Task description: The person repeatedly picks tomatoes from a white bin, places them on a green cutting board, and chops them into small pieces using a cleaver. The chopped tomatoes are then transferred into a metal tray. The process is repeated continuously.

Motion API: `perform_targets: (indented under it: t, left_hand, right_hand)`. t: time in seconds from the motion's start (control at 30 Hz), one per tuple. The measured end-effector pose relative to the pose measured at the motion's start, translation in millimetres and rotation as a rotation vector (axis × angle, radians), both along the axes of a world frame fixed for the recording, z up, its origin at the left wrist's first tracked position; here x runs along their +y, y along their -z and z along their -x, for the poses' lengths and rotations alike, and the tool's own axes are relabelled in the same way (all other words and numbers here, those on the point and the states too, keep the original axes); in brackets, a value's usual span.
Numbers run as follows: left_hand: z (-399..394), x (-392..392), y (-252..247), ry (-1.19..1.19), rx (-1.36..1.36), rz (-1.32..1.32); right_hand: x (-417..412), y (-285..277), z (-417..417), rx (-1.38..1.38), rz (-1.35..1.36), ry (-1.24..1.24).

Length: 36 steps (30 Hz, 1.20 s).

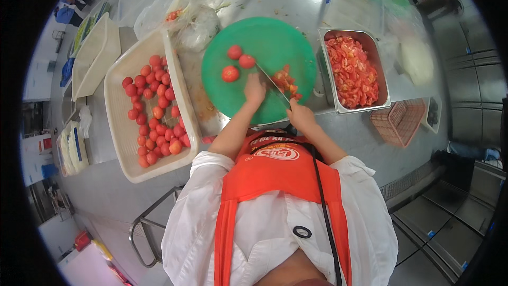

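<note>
My right hand [300,116] is closed around the handle of a kitchen knife [274,84], whose blade slants up and left over the round green cutting board [222,101]. Against the blade's left side lies my left hand [254,89], fingers bent; whether anything is under them is hidden. Three whole tomatoes [230,74] rest on the board beyond my left hand, one of them at the knife tip. Chopped tomato pieces [284,78] lie in a heap just right of the blade.
Left of the board, a white plastic crate [115,87] holds many whole tomatoes. A steel pan [332,83] at the right is filled with cut tomato. Plastic bags [198,24] lie behind on the steel table. A pink basket [399,123] sits lower right; a metal rail [139,222] stands lower left.
</note>
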<state>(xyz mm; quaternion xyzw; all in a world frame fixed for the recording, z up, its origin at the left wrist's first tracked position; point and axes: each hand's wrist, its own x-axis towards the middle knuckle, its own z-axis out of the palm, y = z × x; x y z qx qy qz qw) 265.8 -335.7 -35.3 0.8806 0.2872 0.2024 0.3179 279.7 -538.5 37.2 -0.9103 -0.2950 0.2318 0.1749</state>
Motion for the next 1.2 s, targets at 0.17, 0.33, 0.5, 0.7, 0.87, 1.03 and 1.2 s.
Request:
perform_targets:
  t: [0.17,0.33,0.5,0.7,0.87,1.03,1.2]
  left_hand:
    - [1.9,0.1,5.1,0.168,0.252,-0.018]
    - [24.5,-1.8,-6.9,0.119,0.080,0.010]
    - [41.5,67.4,-18.1,-0.214,-0.114,-0.085]
    - [35.2,119.2,21.4,-0.295,-0.008,0.396]
    - [38.2,78.7,5.1,-0.181,0.081,0.417]
    - [53.3,58.0,-5.8,-0.214,0.081,0.351]
    - [58.5,55.5,-10.2,-0.210,0.122,0.208]
  right_hand:
    - [1.9,9.7,-3.1,-0.026,-0.045,0.023]
    - [-5.8,3.6,-9.0,-0.056,-0.101,0.016]
    - [-48.1,2.7,-10.3,-0.014,-0.188,-0.166]
    - [-31.3,-1.1,-19.5,-0.026,-0.104,-0.165]
    - [-9.3,-6.9,-15.0,0.041,-0.231,-0.023]
    - [3.7,-25.8,-6.4,0.129,-0.283,-0.066]
    - [9.2,-9.7,-8.1,0.107,-0.283,-0.098]
